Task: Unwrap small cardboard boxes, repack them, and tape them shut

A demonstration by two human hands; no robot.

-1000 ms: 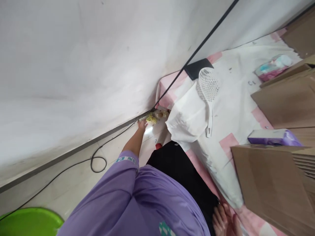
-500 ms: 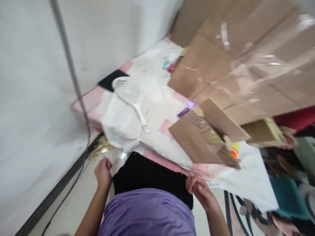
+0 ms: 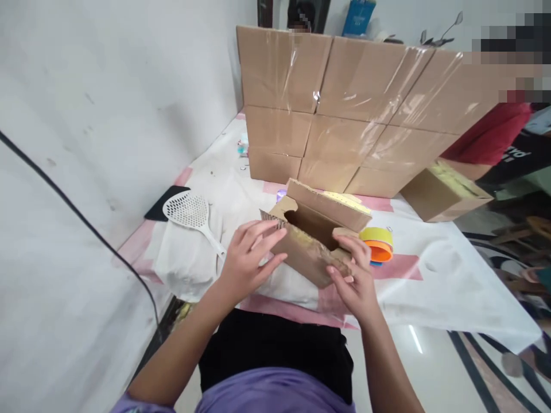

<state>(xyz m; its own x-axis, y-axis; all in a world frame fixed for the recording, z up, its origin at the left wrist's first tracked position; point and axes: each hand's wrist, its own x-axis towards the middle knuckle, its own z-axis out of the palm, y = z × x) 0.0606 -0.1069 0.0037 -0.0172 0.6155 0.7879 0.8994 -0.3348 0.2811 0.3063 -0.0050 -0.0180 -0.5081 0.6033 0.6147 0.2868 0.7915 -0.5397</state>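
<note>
Near edge of the table: the cloth-covered table (image 3: 451,298) ends just short of my fingers, so both my forearms reach in over its rim.
Open room: bare white cloth spreads to the right of my right hand (image 3: 359,281) as far as the table's right edge; to the left of my left hand (image 3: 247,258) there is less, with the wall (image 3: 99,103) beyond.
Cardboard box: the small flapped box (image 3: 307,258) sits between my hands, top open, its far flap standing up and away from me.
Left hand: fingers spread and thumb apart, at the box's left end; I cannot tell how firmly they touch the flap there.
Right hand: pinching the box's right end, thumb at the near corner, fingers over the end flap.
Left of my left hand: a white perforated skimmer (image 3: 187,209), its handle pointing towards my wrist, its head partly over a flat black thing (image 3: 161,201); a black cable (image 3: 103,237) hangs farther left.
Just right of my right fingers: a yellow ring (image 3: 377,235) above an orange ring (image 3: 381,250).
Beyond both hands: a purple packet (image 3: 281,195) partly hidden by the box, then a tall barrier of taped cartons (image 3: 348,137) blocking the far side.
Far right of my right hand: another carton (image 3: 443,198), beside a co-worker's red sleeve (image 3: 493,135).
</note>
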